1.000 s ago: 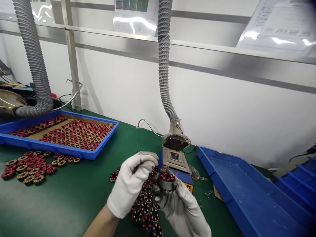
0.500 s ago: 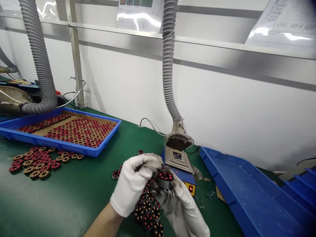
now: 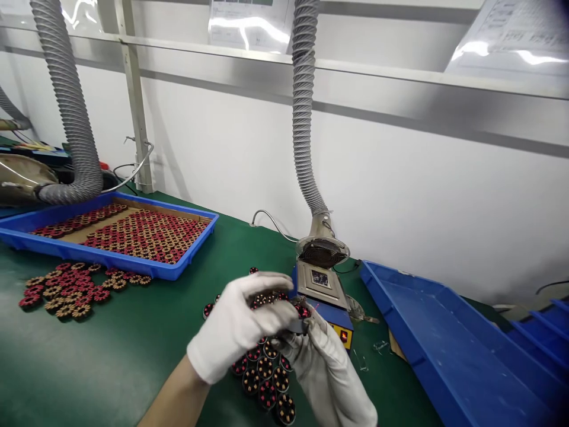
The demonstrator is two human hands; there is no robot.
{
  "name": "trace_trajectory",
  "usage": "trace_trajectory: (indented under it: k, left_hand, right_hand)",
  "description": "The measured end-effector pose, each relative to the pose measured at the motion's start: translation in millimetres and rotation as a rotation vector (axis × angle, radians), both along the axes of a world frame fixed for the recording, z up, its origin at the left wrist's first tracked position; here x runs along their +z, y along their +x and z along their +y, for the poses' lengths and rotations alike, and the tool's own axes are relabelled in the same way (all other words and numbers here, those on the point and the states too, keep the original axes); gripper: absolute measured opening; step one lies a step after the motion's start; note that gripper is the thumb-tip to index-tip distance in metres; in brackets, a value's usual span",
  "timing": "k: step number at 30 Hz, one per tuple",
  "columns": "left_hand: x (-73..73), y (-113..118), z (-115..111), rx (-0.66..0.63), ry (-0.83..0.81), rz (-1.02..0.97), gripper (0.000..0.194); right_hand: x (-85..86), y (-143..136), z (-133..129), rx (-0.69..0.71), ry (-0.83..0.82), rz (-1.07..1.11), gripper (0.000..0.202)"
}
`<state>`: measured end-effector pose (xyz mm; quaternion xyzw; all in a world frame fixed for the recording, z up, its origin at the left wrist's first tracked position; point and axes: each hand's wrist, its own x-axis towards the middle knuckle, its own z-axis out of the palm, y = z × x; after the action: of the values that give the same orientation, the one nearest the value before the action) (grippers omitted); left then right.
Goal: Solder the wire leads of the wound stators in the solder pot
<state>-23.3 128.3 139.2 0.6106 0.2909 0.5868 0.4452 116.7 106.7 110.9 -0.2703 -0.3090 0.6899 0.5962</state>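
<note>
White gloves cover both hands. My right hand (image 3: 331,362) is closed around a round dark part with red segments (image 3: 302,314) and a grey rim, just in front of the blue solder pot (image 3: 322,286). Beside it, my left hand (image 3: 242,323) has its fingers apart, curved over the left side of that part; whether they touch it is hard to tell. Under and below the hands, several round parts with red or tan segments (image 3: 267,394) lie on the green table.
A blue tray of red and tan rings (image 3: 146,234) stands at the left, with loose rings (image 3: 66,290) in front of it. A large blue tray (image 3: 444,332) lies at the right. A grey hose (image 3: 304,107) hangs above the pot.
My left hand has opened its pinch and moved slightly left, its fingers now spread over the held part. My right hand has stayed almost in place, still holding the part.
</note>
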Motion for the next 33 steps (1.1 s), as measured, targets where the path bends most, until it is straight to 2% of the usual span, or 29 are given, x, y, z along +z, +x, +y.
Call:
trace_trajectory:
  k: [2,4,7,9,11,15,18,23,25,27,30,33]
  left_hand:
    - [1.8,4.9,-1.4,-0.109,-0.006,0.04,0.019]
    - [1.6,9.7,-1.5,-0.134,-0.033,-0.072,0.018]
    - [-1.2,8.9,0.3,-0.029,-0.078,-0.254,0.017]
    - [-2.4,4.6,0.5,0.088,-0.064,-0.28,0.014]
    - [-2.3,2.2,-1.1,0.116,-0.031,-0.162,0.016]
    - [-1.2,7.5,-5.7,0.018,0.14,0.231,0.053]
    - [-1.6,10.9,-4.1,0.007,0.256,0.259,0.042]
    - [0.8,4.2,0.3,-0.066,0.264,0.222,0.04]
    - [2.5,1.7,0.7,-0.058,0.28,0.25,0.044]
    - [2.6,1.2,1.2,-0.054,0.278,0.265,0.039]
    - [-1.0,4.5,2.0,-0.041,0.213,0.161,0.015]
    - [-6.3,8.8,1.6,-0.006,0.083,-0.044,0.019]
  right_hand:
    - [0.3,-1.9,-0.3,-0.008,0.006,0.019,0.028]
    - [0.2,-1.6,-1.3,-0.01,-0.01,0.043,0.028]
    - [1.0,3.9,-2.7,0.059,-0.046,0.097,0.025]
    - [3.1,7.9,-2.3,0.154,-0.045,0.161,0.024]
    - [6.4,9.3,-0.9,0.224,-0.036,0.231,0.023]
    - [12.0,5.7,1.5,0.275,-0.049,0.319,0.019]
    - [12.8,3.2,1.0,0.313,-0.043,0.368,0.015]
    - [12.7,2.7,-0.4,0.297,-0.042,0.342,0.018]
    - [12.6,1.8,-0.1,0.287,-0.052,0.342,0.019]
    - [11.4,0.3,0.1,0.287,-0.052,0.372,0.017]
    - [6.6,-1.2,-0.8,0.297,-0.049,0.374,0.017]
    - [0.0,0.1,-3.4,0.261,-0.051,0.258,0.02]
